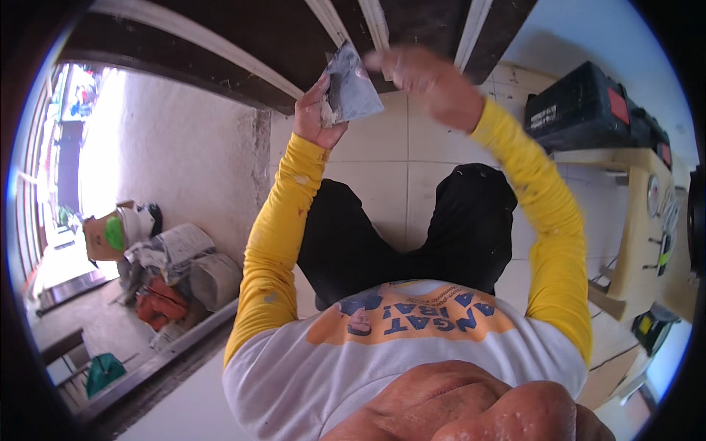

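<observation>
My left hand [316,117] is closed round the edge of a thin, flat grey plate [359,97] with straight sides. Whitish paste is smeared on the plate and on my fingers. Just right of the plate is my right hand [437,84], in front of a dark panel [268,48] that bears pale lengthwise strips [376,33]. Motion blurs the fingers of that hand, and whether they hold anything does not show. The fingertips come close to one pale strip; contact cannot be made out.
Pale floor tiles [375,158] lie under my bent knees. To the right, a black toolbox [577,106] sits beside a cream plastic stool [632,220] carrying small items. Sacks [180,242] and a red cloth [160,300] are heaped at the left, past a raised sill [158,367].
</observation>
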A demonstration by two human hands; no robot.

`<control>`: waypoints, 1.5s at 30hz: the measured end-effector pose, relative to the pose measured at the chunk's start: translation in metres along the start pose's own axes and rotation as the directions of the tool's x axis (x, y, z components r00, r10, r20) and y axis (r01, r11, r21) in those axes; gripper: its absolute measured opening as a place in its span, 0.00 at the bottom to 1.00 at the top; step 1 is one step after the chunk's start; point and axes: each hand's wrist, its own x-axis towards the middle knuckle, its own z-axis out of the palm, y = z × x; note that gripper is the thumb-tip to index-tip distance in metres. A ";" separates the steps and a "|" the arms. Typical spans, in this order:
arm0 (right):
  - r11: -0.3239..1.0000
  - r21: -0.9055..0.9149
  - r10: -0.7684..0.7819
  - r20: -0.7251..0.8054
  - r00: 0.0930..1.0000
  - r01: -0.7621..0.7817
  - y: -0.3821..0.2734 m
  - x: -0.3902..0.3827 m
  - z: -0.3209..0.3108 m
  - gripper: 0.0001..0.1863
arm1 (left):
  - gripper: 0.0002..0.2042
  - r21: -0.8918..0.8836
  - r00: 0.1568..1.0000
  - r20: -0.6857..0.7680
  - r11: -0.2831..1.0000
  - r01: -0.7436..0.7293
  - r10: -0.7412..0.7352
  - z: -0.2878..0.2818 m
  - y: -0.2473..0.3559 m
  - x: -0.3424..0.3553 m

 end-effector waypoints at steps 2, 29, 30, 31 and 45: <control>0.903 -0.417 0.154 0.094 0.984 -0.102 0.017 -0.035 0.024 0.25 | 0.14 -0.204 1.000 0.015 0.979 0.027 -0.025 0.002 0.016 -0.003; -0.635 0.581 0.763 0.573 0.298 0.509 0.123 -0.004 0.010 0.27 | 0.12 -0.086 0.978 -0.198 0.993 -0.082 0.064 -0.023 0.023 -0.003; -0.620 0.595 0.778 0.551 0.301 0.512 0.123 -0.002 0.011 0.33 | 0.13 -0.076 0.978 -0.190 0.992 -0.103 0.087 -0.021 0.022 -0.004; -0.622 0.594 0.776 0.555 0.300 0.511 0.123 -0.001 0.012 0.34 | 0.13 -0.058 0.974 -0.206 0.993 -0.104 0.090 -0.021 0.022 -0.004; -0.602 0.475 0.792 0.457 0.405 0.641 0.123 -0.014 0.000 0.17 | 0.15 0.038 0.966 -0.149 0.977 -0.208 0.211 -0.028 0.020 -0.011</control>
